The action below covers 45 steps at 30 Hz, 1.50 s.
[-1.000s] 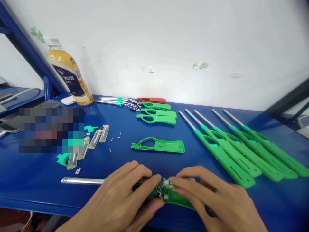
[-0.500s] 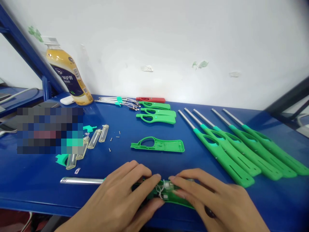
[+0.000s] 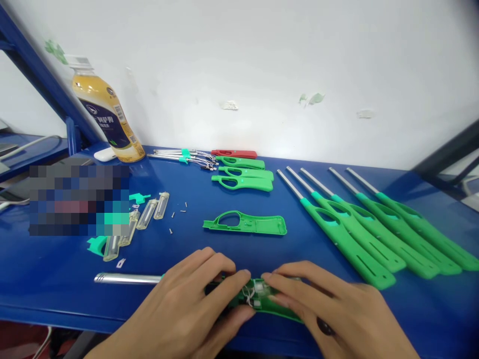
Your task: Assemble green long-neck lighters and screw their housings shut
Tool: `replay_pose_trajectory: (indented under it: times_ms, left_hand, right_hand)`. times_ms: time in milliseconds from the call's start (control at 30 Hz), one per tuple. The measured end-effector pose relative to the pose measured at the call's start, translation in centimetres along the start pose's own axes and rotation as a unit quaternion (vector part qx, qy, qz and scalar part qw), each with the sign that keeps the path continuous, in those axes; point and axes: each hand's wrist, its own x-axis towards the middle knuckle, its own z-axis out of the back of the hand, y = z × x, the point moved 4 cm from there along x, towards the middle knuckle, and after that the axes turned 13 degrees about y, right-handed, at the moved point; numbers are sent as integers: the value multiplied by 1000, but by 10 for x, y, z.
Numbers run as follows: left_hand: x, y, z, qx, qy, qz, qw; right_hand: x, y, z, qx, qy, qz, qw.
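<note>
An open green lighter body (image 3: pixel 262 303) with white wires and a small clear part inside lies at the near edge of the blue table (image 3: pixel 232 252). Its metal tube (image 3: pixel 127 278) sticks out to the left. My left hand (image 3: pixel 190 309) grips the body's left part, thumb below and fingers on top. My right hand (image 3: pixel 337 311) presses its fingertips on the inner parts from the right. A loose green half shell (image 3: pixel 245 225) lies just beyond my hands.
Several finished green long-nosed lighters (image 3: pixel 374 229) lie in a row at the right. Green and red handle shells (image 3: pixel 243 172) and metal tubes (image 3: pixel 179 157) lie at the back. Clear fuel tanks (image 3: pixel 145 215), small screws and a drink bottle (image 3: pixel 107 117) are at the left.
The small clear part under my right fingertips has sunk a little lower into the green body. Both hands stay in place.
</note>
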Motion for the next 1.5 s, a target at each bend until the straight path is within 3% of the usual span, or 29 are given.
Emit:
replay_pose_trajectory:
  times_ms: [433,867,1200,1500]
  left_hand:
    - [3,-1,-1,2,9,-3,1000]
    - [4,1,-1,-6,4,-9,1000]
    - [2,0,-3,-37,45,-9,998]
    - [-2,3,-3,-25,28,-8,999]
  right_hand:
    - [2,5,7,-23,4,2,1000]
    - [1,7,0,-62,25,3,998]
    - [3,7,1,-54,20,-12,998]
    - [12,-3,25,-80,-89,-42,992]
